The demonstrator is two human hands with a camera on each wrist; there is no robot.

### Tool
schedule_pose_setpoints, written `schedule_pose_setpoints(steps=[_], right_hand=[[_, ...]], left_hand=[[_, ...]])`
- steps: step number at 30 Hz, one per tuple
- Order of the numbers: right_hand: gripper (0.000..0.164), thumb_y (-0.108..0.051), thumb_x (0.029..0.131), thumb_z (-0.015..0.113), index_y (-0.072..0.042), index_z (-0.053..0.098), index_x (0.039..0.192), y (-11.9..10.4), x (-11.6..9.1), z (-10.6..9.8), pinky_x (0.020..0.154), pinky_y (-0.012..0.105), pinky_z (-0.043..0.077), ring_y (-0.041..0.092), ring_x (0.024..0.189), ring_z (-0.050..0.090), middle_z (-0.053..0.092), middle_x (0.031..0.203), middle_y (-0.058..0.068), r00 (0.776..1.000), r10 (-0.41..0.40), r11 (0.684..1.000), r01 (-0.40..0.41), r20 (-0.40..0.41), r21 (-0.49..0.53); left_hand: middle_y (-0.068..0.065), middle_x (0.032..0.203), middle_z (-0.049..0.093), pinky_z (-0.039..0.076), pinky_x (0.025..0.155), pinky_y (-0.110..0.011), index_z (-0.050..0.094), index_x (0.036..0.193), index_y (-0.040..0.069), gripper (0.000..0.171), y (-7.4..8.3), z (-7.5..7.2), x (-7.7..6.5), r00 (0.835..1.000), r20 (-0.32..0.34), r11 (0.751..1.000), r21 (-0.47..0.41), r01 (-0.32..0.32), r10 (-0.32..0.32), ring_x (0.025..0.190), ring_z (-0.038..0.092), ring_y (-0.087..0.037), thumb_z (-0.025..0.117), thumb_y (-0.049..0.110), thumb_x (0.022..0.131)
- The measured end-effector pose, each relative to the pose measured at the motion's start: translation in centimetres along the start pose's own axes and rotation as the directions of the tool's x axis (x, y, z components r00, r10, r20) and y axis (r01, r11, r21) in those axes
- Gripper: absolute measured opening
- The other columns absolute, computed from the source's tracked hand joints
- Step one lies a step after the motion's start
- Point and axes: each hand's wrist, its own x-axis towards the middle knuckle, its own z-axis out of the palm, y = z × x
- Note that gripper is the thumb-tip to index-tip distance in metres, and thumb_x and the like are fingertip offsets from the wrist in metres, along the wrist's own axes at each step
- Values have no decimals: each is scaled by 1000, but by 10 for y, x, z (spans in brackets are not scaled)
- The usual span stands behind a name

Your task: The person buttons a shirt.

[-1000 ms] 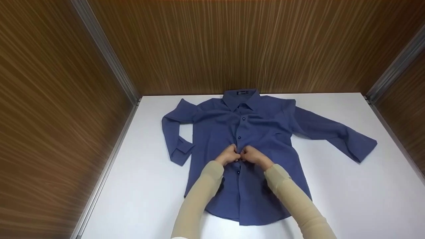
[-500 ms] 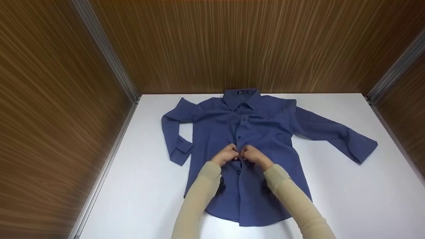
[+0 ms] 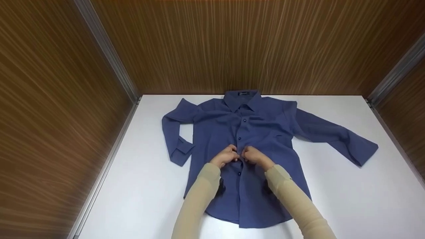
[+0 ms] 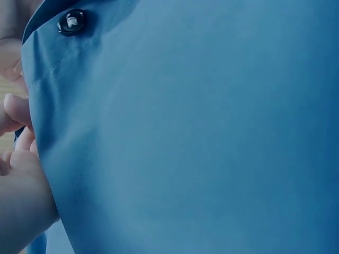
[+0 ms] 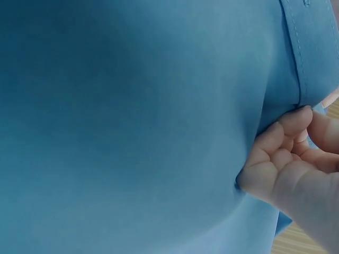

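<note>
A dark blue button-up shirt (image 3: 212, 132) lies face up, collar away from me. At the middle of its front opening, my left hand (image 3: 226, 156) pinches the edge on the button side. My right hand (image 3: 254, 155) faces it, fingers curled, pinching the buttonhole edge. One dark button (image 3: 239, 173) shows just below the hands, and another button (image 3: 239, 138) sits above them. In the left wrist view a button (image 4: 71, 22) with pale thread stands near the fabric edge. The right wrist view shows thumb and fingertips (image 5: 296, 120) at the stitched placket (image 5: 312, 47).
The shirt lies on a white table (image 3: 132, 189). Its left-hand sleeve (image 3: 171, 136) is bent inward, while the other sleeve (image 3: 332, 129) stretches out to the right. Wood-grain panels (image 3: 212, 46) stand behind and at both sides.
My left hand has drawn slightly left, so a narrow gap now parts the hands, which were together a second ago. The shirt keeps nearly the same lay.
</note>
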Motion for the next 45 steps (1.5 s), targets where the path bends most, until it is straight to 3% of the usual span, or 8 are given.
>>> schedule_pose_setpoints(steps=[8,14,18,25,33,39,45], right_hand=[[24,8,64,32,-8,30,46,0,0,0,32,21,18,8,32,18,26,40,-2,999,-35,999,34,27,35],[24,9,65,33,-7,28,47,1,-3,-4,33,22,17,9,34,15,22,42,-2,984,-84,993,69,157,99],[26,7,68,36,-8,30,48,3,-5,-3,36,22,19,9,36,17,23,44,-2,975,-68,994,48,210,99],[28,2,73,39,-10,31,48,5,-4,-1,35,22,21,8,35,22,27,44,-2,981,-64,997,56,182,52],[21,6,64,39,-9,35,50,-2,-2,1,37,23,25,10,37,27,32,45,-1,995,-48,999,49,85,-8],[23,9,63,36,-8,31,48,-2,-2,-1,38,23,21,11,37,20,27,44,-1,996,-71,997,69,61,27],[25,9,63,33,-9,28,47,2,-4,-1,38,24,17,11,38,15,22,44,-1,992,-83,995,78,92,56]], left_hand=[[-2,57,43,31,49,-23,37,75,6,9,2,4,0,999,-44,994,110,-8,13,52,44,-14,43,1,72],[-2,55,42,36,52,-22,37,76,5,8,0,3,-2,1000,-7,994,108,-20,21,57,50,-15,42,1,71],[-2,54,42,36,51,-21,35,74,6,10,-2,5,-3,1000,-7,993,112,-26,27,54,49,-13,42,0,72],[-3,58,39,32,46,-22,31,68,8,14,1,8,-5,999,-31,984,175,-25,31,48,40,-14,42,-1,72],[-3,60,41,33,48,-22,34,70,7,11,2,7,-1,999,-32,984,175,-22,28,50,40,-14,42,-1,73],[-3,57,42,33,48,-22,36,74,6,9,2,6,-2,998,-34,985,167,-48,54,48,40,-14,43,2,73],[-2,55,43,33,47,-22,36,71,8,10,2,5,-6,998,-34,983,179,-38,45,50,45,-14,46,7,71]])
